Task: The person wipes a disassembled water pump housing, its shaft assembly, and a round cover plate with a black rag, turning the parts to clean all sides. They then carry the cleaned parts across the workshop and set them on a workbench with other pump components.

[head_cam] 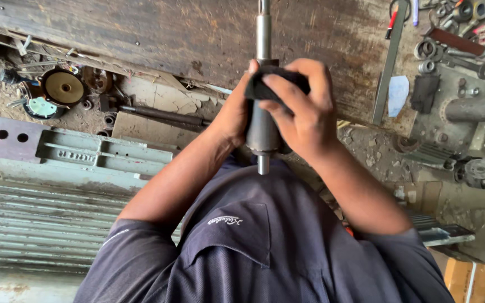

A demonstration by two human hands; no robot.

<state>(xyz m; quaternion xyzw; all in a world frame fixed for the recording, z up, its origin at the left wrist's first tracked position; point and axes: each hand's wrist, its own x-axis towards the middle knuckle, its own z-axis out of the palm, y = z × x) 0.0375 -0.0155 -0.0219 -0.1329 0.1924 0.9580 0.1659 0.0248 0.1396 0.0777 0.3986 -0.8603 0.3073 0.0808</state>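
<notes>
A grey metal shaft (pixel 263 33) with a thicker cylindrical middle stands upright in front of my chest, its thin end pointing down at my dark shirt. My left hand (pixel 232 115) wraps around the thick part from the left. My right hand (pixel 305 109) presses a dark folded pad (pixel 266 84) against the top of the thick part, fingers curled over it. Both hands hide much of the cylinder.
A worn, rusty bench top (pixel 169 33) lies behind the shaft. A grey cast metal block (pixel 74 151) and a brass round part (pixel 63 87) sit at left. Rings, bearings and tools (pixel 425 49), a long metal strip (pixel 389 62) and a pipe (pixel 478 108) are at right.
</notes>
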